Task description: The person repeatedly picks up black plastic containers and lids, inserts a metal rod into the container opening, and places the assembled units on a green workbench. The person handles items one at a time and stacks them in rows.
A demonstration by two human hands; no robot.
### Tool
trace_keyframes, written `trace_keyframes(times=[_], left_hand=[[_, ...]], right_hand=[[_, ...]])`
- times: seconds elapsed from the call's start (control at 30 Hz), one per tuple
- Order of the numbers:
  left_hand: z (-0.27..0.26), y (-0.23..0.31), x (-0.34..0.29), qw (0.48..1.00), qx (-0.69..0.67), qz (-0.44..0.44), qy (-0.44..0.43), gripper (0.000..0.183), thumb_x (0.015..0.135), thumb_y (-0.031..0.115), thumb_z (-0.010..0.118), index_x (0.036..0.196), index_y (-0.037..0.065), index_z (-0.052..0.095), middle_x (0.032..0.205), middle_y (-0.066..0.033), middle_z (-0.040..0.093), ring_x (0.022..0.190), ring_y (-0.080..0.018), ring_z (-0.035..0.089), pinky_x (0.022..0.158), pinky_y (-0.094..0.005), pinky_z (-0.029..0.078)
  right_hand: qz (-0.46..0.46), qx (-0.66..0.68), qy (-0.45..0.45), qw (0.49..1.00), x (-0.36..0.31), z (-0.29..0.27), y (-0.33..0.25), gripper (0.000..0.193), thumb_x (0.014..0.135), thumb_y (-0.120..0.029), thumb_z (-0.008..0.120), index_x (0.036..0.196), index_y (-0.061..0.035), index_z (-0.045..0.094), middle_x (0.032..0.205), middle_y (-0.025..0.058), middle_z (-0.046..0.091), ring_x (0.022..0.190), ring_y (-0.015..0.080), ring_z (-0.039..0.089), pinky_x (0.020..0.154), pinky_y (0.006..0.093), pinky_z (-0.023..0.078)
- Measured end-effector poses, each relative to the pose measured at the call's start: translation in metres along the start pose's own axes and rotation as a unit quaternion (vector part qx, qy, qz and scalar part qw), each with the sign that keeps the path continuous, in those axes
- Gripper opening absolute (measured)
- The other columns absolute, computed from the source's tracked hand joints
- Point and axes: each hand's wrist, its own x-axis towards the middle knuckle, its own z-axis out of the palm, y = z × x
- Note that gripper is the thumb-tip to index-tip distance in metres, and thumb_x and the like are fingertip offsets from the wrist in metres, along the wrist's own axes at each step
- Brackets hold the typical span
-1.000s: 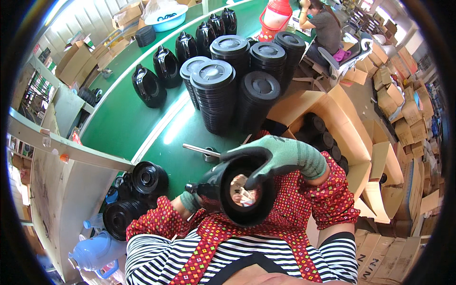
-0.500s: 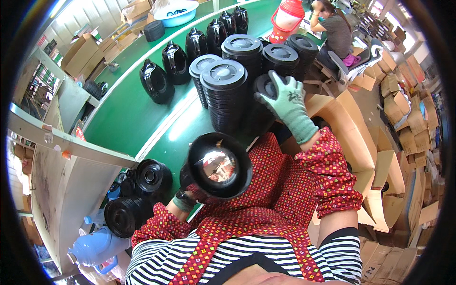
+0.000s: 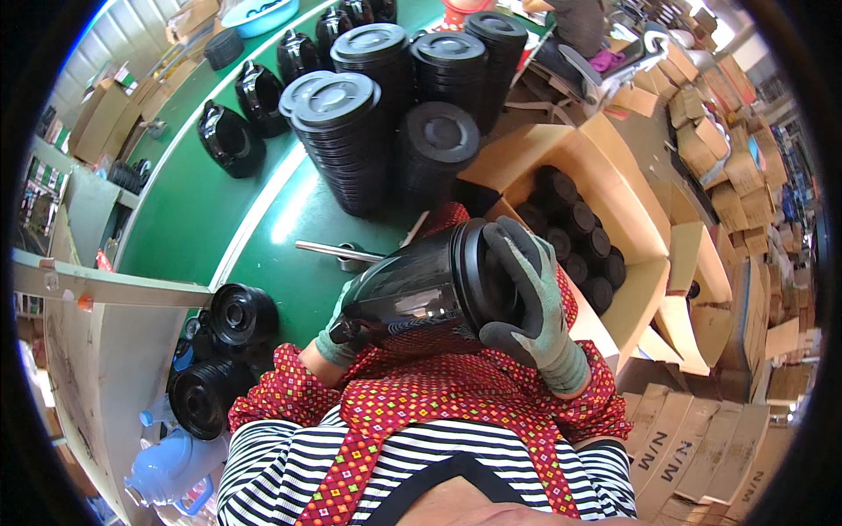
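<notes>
A glossy black jug body (image 3: 399, 294) lies tilted sideways in front of my apron. My gloved left hand (image 3: 336, 329) holds it at its left end, fingers mostly hidden behind it. At the opposite end sits a round matte black cap (image 3: 481, 276), gripped by my gloved right hand (image 3: 535, 302) with thumb and fingers spread round its edge. The cap touches the jug's end; whether it is fully seated I cannot tell. Beyond my hands, tall stacks of similar black discs (image 3: 336, 105) stand on the green table (image 3: 285, 250).
Several glossy black jugs (image 3: 230, 140) stand along the far left. A metal rod (image 3: 329, 250) protrudes behind the held jug. On the right, an open carton (image 3: 627, 188) contains black cylindrical pieces. Black round parts (image 3: 241, 314) and a blue jug (image 3: 171, 460) are at left.
My right hand has brought a cap from the disc stacks to the jug's open end. The jug has turned from mouth-up to sideways. The head view has shifted.
</notes>
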Motion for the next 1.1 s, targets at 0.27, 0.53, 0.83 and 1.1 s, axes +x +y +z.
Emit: trace_keyframes(times=[0.27,0.53,0.83,1.1], left_hand=[[-0.015,-0.007,0.000,0.988,0.129,0.057,0.060,0.049,0.088,0.022,0.081,0.128,-0.003,0.067,0.113,-0.0097,0.076,0.099,-0.0175,0.072,0.090,-0.0332,0.059],[0.039,0.045,0.014,0.861,0.445,0.206,0.132,0.069,0.070,0.019,0.093,0.131,-0.002,0.067,0.125,-0.0132,0.073,0.112,-0.0221,0.071,0.101,-0.0368,0.055],[0.031,0.018,0.021,0.866,0.398,0.267,0.143,0.054,0.080,0.014,0.086,0.128,-0.002,0.068,0.123,-0.0137,0.072,0.111,-0.0247,0.070,0.100,-0.0370,0.055],[0.028,0.000,0.019,0.954,0.270,0.126,0.021,0.056,0.075,0.019,0.090,0.122,-0.002,0.068,0.118,-0.0134,0.071,0.105,-0.0285,0.070,0.095,-0.0383,0.057]], right_hand=[[0.000,0.061,0.044,0.997,-0.042,-0.006,0.020,0.105,0.084,-0.069,0.073,0.158,-0.0017,0.043,0.161,0.0286,0.036,0.146,0.0460,0.036,0.121,0.0541,0.026],[0.069,0.285,0.091,0.952,-0.052,-0.010,0.017,0.095,0.098,-0.046,0.067,0.165,0.0040,0.024,0.169,0.0251,0.026,0.156,0.0357,0.027,0.127,0.0460,0.017],[0.222,0.314,0.149,0.911,-0.043,-0.016,-0.003,0.072,0.108,-0.034,0.057,0.162,0.0047,0.029,0.163,0.0219,0.038,0.151,0.0310,0.037,0.124,0.0412,0.026],[-0.092,0.014,0.030,0.995,-0.039,-0.026,-0.022,0.095,0.084,-0.049,0.079,0.157,0.0004,0.042,0.160,0.0310,0.035,0.150,0.0456,0.036,0.122,0.0487,0.032]])
